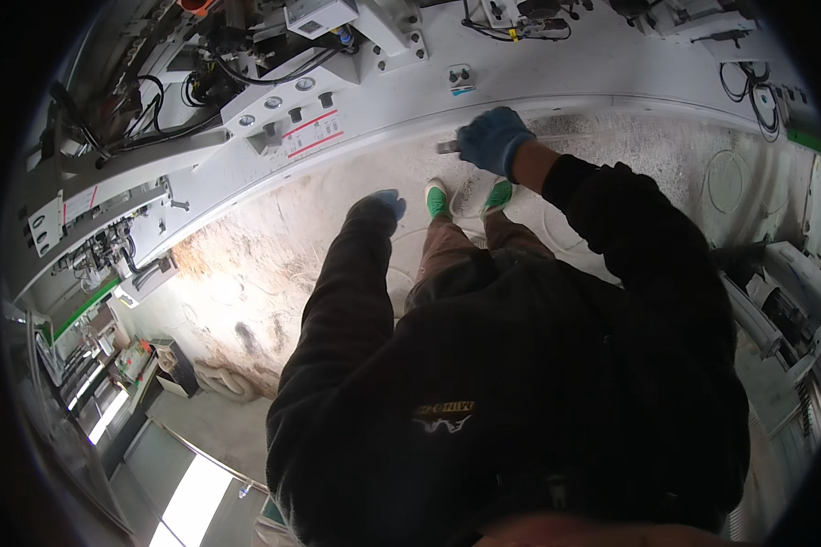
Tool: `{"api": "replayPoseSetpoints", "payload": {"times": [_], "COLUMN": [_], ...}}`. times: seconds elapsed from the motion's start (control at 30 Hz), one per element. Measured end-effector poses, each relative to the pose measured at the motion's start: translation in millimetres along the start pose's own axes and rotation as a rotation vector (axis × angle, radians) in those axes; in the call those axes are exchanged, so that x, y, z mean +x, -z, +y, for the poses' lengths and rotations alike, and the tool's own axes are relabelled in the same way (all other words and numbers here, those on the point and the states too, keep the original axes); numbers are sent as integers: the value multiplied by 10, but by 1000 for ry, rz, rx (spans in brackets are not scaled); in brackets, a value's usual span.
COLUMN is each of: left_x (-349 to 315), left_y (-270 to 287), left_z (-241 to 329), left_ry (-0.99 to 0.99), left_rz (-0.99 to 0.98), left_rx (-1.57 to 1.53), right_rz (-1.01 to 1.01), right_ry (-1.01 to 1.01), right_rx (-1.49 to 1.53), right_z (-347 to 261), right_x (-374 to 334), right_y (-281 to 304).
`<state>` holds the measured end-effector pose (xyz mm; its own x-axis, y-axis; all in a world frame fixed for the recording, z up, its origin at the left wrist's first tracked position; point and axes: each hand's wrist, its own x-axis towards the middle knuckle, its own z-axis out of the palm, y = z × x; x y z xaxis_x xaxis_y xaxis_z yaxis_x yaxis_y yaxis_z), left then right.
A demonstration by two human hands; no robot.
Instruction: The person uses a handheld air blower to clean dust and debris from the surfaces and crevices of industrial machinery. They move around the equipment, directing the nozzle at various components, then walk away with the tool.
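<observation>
The right hand (493, 139), in a blue glove, was closed around a small grey metal tool (447, 146), whose end stuck out to the left of the fist. The tool sat at the lower edge of the long white machine (374, 100), right where its curved front met the floor (274, 246) below; whether the tool touched the machine could not be told. The right arm, in a black sleeve (611, 210), reached up and left from the body to that edge. The left hand (383, 202), also in a blue glove, hung free near the left knee, well apart from the tool; only its back and knuckles showed past the cuff, so how far the fingers were spread could not be told, and nothing showed in it. Between the hands, two green-and-white shoes (438, 196) stood on the dusty, pale floor, close to the machine's edge, below brown trousers (447, 255). On the machine's face, left of the tool, lay a red-striped label (312, 132), a row of round buttons (274, 103) and black knobs. Black cables (169, 109) looped over the machine's upper left part, and more cables (743, 87) hung at the far right. A coiled pale hose (223, 378) lay on the floor at lower left.
</observation>
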<state>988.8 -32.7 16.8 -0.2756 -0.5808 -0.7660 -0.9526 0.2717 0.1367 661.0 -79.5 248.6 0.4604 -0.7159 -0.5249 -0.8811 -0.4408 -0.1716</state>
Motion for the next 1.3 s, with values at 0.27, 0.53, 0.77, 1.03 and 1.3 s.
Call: {"api": "replayPoseSetpoints", "payload": {"times": [0.27,0.53,0.77,1.03,1.3], "left_x": [261,-113,-520,-337,60], "left_y": [188,-72,-671,-1208,-1103], "left_z": [506,146,-133,-173,-552], "left_ry": [-67,41,192,276,142], "left_rz": [-57,-49,-178,-8,38], "left_rx": [126,-120,-207,-724,-975], "right_rz": [198,-401,-816,-330,197], "right_ry": [563,209,-113,-681,-1353], "right_rx": [88,30,-321,795,1498], "right_z": [-590,121,686,848,1343], "right_x": [-724,-587,-1126,-297,-300], "right_y": [-159,-1876,-2694,-1848,-1732]}}
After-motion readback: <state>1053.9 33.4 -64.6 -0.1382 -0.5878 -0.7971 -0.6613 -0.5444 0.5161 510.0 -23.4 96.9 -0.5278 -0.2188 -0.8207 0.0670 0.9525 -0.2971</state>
